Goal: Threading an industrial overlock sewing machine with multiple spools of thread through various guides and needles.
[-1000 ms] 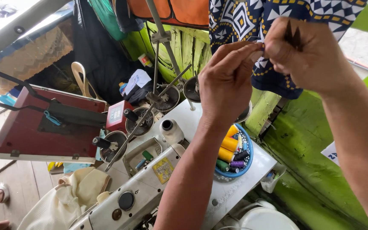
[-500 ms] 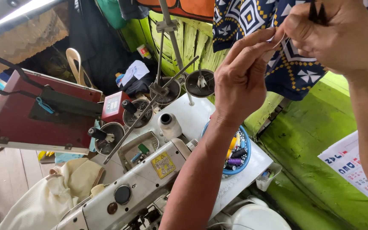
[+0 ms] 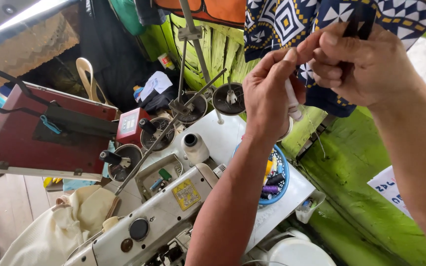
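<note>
Left hand (image 3: pixel 272 93) fingers pinched together on a white spool (image 3: pixel 292 101), right hand (image 3: pixel 366 61) closed on a dark tool (image 3: pixel 357 24), both raised above sewing machine (image 3: pixel 159 216), bowl of thread spools (image 3: pixel 274 177) below

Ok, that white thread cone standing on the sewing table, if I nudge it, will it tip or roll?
The white thread cone stands upright on a wider base, so it probably resists a light nudge. It looks small and likely light. Once tipped, its tapered round shape would probably roll in a curve toward the sewing machine.
</note>
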